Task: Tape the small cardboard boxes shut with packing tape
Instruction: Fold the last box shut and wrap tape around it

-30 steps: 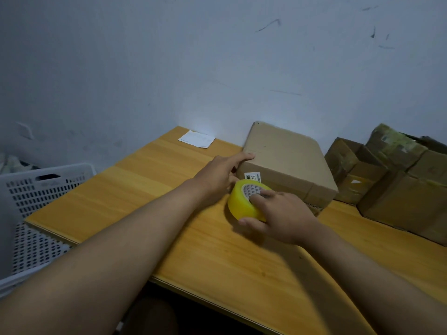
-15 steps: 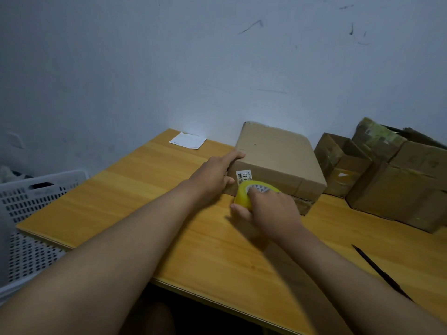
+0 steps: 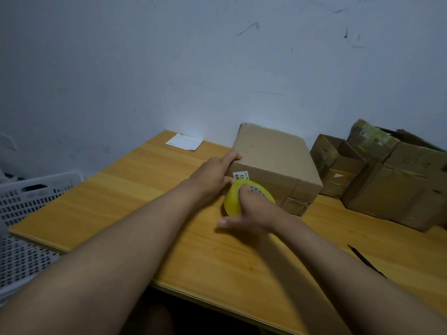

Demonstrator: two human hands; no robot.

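At centre, against the near face of the cardboard box (image 3: 275, 153), the right hand (image 3: 254, 211) grips the yellow roll of packing tape (image 3: 233, 201), fingers curled through its core and thumb extended along the near side. The left hand (image 3: 212, 177) braces the box at its near-left corner, fingers lying straight along the top edge. The box sits near the far edge of the surface (image 3: 121, 201), just short of the wall (image 3: 169, 56), with a white printed label (image 3: 240, 175) on its near face beside the roll.

The step in hand appears to be anchoring the tape's free end on the box's near face; whether the end is already stuck down cannot be told, as the right hand hides it. The next move likely calls for drawing the roll up and over the top seam while the left hand keeps the box from sliding.

The surface is a yellow wood-grain board. A slip of white paper (image 3: 184, 141) lies at its far-left corner; a thin dark implement (image 3: 365, 261), perhaps a blade, lies near right. More cardboard boxes (image 3: 391, 180), worn and partly taped, are stacked at far right. A white perforated plastic crate (image 3: 26, 201) stands off the left edge. The wall is pale, scuffed with dark marks.
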